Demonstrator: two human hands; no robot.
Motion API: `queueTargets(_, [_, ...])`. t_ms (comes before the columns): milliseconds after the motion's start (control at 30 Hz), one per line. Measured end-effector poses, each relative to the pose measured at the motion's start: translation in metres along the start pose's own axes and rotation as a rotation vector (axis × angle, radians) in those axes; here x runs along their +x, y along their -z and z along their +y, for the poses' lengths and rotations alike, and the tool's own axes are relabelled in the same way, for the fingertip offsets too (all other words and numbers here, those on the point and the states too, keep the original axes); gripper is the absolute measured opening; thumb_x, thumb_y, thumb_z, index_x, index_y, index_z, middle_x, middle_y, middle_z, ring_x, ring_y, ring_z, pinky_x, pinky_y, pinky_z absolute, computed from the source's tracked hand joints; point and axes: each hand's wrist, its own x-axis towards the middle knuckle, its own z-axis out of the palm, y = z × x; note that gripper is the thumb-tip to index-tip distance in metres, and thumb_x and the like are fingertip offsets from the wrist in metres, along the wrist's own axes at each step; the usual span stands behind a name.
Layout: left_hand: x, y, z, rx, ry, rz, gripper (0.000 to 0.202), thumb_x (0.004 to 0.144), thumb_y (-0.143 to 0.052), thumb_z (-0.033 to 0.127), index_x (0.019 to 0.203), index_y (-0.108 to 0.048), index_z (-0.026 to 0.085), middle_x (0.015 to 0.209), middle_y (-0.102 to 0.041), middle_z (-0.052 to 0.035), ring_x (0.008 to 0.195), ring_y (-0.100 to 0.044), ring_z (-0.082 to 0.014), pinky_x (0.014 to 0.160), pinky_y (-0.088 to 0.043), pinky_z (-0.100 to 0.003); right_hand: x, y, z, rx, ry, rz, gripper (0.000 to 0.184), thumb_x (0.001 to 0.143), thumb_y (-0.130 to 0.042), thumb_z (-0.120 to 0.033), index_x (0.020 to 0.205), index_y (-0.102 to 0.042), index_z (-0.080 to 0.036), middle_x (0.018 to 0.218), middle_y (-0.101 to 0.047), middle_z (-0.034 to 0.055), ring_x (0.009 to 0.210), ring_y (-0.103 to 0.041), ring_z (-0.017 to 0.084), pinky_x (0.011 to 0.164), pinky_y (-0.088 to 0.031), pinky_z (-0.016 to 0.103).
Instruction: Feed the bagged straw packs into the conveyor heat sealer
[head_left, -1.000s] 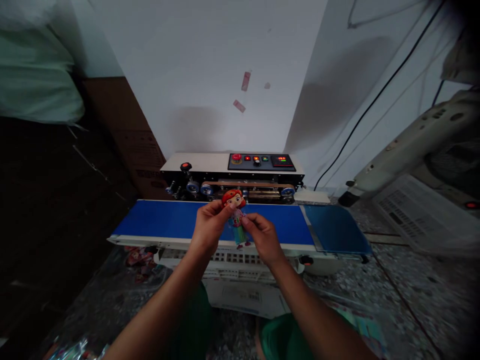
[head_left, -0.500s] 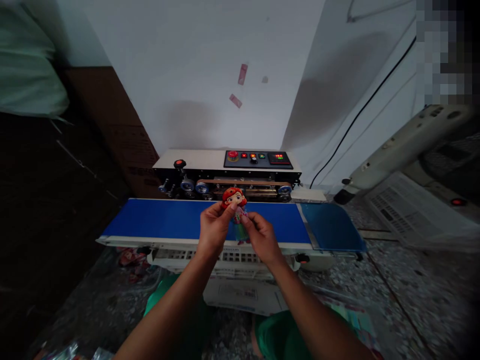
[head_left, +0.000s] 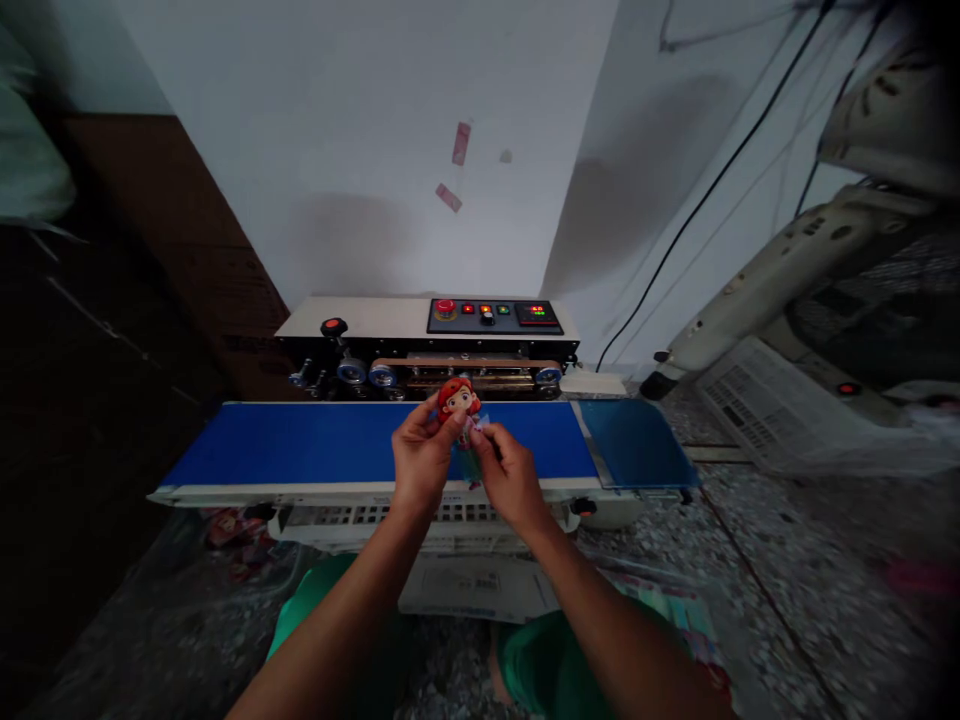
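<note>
A small doll figure (head_left: 457, 400) with red hair and a greenish dress, seemingly in a clear bag, is held up in front of me. My left hand (head_left: 418, 462) pinches it at the left side, just under the head. My right hand (head_left: 511, 478) pinches it at the right side, fingers closed on the bag or dress. Both hands hover over the blue conveyor belt (head_left: 300, 440) of a band sealing machine (head_left: 360, 318), near its front edge.
The machine's control panel (head_left: 491, 314) shows lit red and green lights. A white appliance (head_left: 780, 290) lies at the right on the speckled floor. Cardboard boxes (head_left: 187, 240) stand at the left. Packaged toys (head_left: 232, 530) lie under the belt's left end. Black cables run up the wall.
The view has swung right, so the machine sits further left in frame. My hands have drawn closer together on the doll, which stays held above the belt.
</note>
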Motion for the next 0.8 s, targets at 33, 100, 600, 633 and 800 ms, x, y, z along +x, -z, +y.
queueTargets(33, [-0.001, -0.003, 0.0, -0.008, 0.006, 0.001, 0.048, 0.066, -0.077, 0.023, 0.112, -0.064, 0.016, 0.093, -0.074, -0.0072, 0.084, -0.069, -0.0179, 0.078, -0.051, -0.028, -0.001, 0.002, 0.0, -0.017, 0.006, 0.018, 0.026, 0.091, -0.044, -0.041, 0.085, -0.057, -0.02, 0.064, -0.054, -0.0023, 0.056, -0.046, 0.011, 0.053, -0.033, 0.022])
queueTargets(100, [-0.004, -0.009, -0.001, -0.021, 0.027, -0.025, 0.07, 0.067, -0.077, 0.024, 0.13, -0.048, 0.017, 0.094, -0.074, -0.008, 0.086, -0.069, -0.0191, 0.081, -0.051, -0.031, -0.001, 0.01, 0.002, -0.037, 0.01, 0.043, 0.026, 0.09, -0.044, -0.042, 0.084, -0.057, -0.021, 0.064, -0.054, -0.0026, 0.056, -0.046, 0.011, 0.055, -0.034, 0.022])
queueTargets(600, [-0.005, 0.008, -0.009, 0.028, 0.114, -0.061, 0.086, 0.068, -0.076, 0.025, 0.141, -0.03, 0.024, 0.115, -0.066, -0.0141, 0.106, -0.063, -0.0226, 0.096, -0.044, -0.039, 0.042, 0.142, 0.077, -0.902, -0.432, 0.397, 0.039, 0.089, -0.038, -0.04, 0.086, -0.066, -0.013, 0.077, -0.066, 0.0128, 0.07, -0.057, 0.02, 0.059, -0.031, 0.027])
queueTargets(633, [-0.005, 0.009, -0.009, 0.031, 0.118, -0.063, 0.086, 0.068, -0.076, 0.024, 0.141, -0.03, 0.024, 0.114, -0.067, -0.0142, 0.106, -0.063, -0.023, 0.095, -0.044, -0.04, 0.044, 0.14, 0.077, -0.927, -0.466, 0.385, 0.039, 0.09, -0.037, -0.038, 0.088, -0.067, -0.013, 0.08, -0.067, 0.0138, 0.072, -0.059, 0.02, 0.059, -0.032, 0.027])
queueTargets(800, [-0.005, 0.012, -0.009, 0.043, 0.133, -0.081, 0.085, 0.066, -0.077, 0.024, 0.139, -0.034, 0.022, 0.11, -0.068, -0.0135, 0.103, -0.064, -0.0233, 0.092, -0.046, -0.04, 0.057, 0.118, 0.066, -0.99, -0.532, 0.294, 0.037, 0.09, -0.036, -0.034, 0.096, -0.066, -0.013, 0.089, -0.068, 0.0157, 0.081, -0.063, 0.023, 0.062, -0.037, 0.028])
